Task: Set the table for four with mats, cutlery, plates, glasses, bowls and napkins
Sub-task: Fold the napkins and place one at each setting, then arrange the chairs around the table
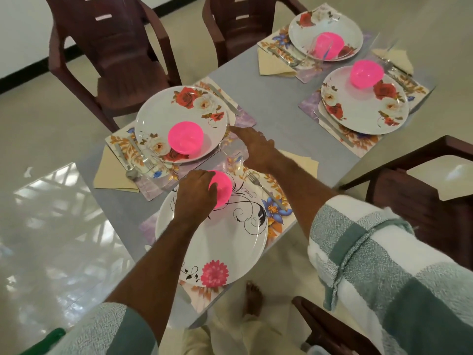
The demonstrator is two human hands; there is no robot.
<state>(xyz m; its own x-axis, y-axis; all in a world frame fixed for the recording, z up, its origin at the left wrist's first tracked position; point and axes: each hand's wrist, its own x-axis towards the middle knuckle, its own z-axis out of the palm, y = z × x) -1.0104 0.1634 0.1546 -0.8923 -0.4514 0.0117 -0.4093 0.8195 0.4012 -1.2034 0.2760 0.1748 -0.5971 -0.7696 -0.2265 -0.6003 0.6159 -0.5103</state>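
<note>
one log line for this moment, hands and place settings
left hand grips pink bowl on nearest plate | right hand open, reaching over glass | other three plates already hold bowls

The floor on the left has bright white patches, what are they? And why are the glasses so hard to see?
Head view: the patches are window light glaring off the shiny floor. The clear glass by the near rose plate is see-through and a bit blurry, so it melts into the mat; the table edges bend from the wide lens.
</note>
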